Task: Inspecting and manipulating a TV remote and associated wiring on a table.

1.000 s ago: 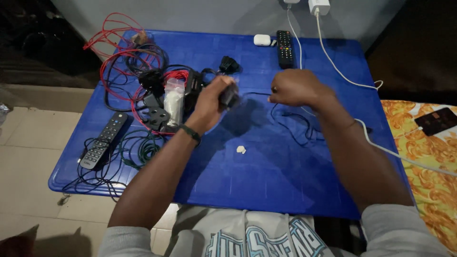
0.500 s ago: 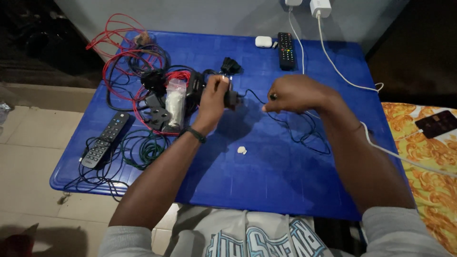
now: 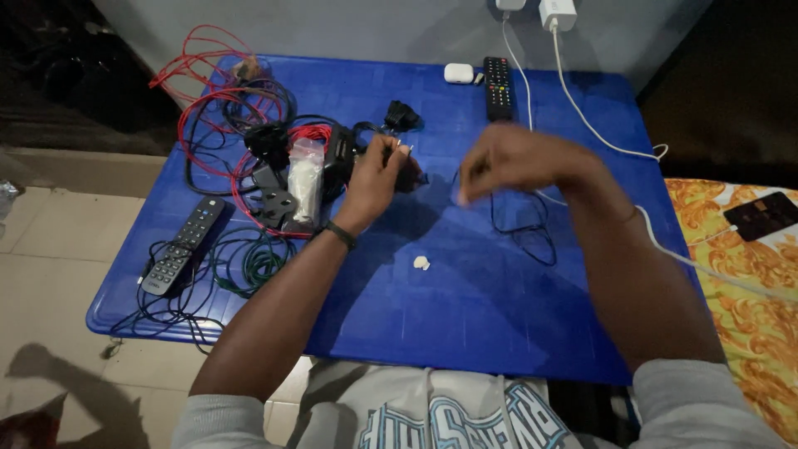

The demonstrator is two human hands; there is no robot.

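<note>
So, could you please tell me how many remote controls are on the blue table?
2. One remote lies at the table's left edge on dark cables; the other remote lies at the far edge beside a small white case. More could be hidden under the cable pile.

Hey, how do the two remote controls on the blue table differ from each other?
The far remote lies at the back edge of the blue table, near the white earbud case, pointing straight away from the person. The near remote lies at the left front, slanted, resting on dark and green cables. The far one lies on bare tabletop. Both are slim, dark, face up, and neither hand touches them.
</note>
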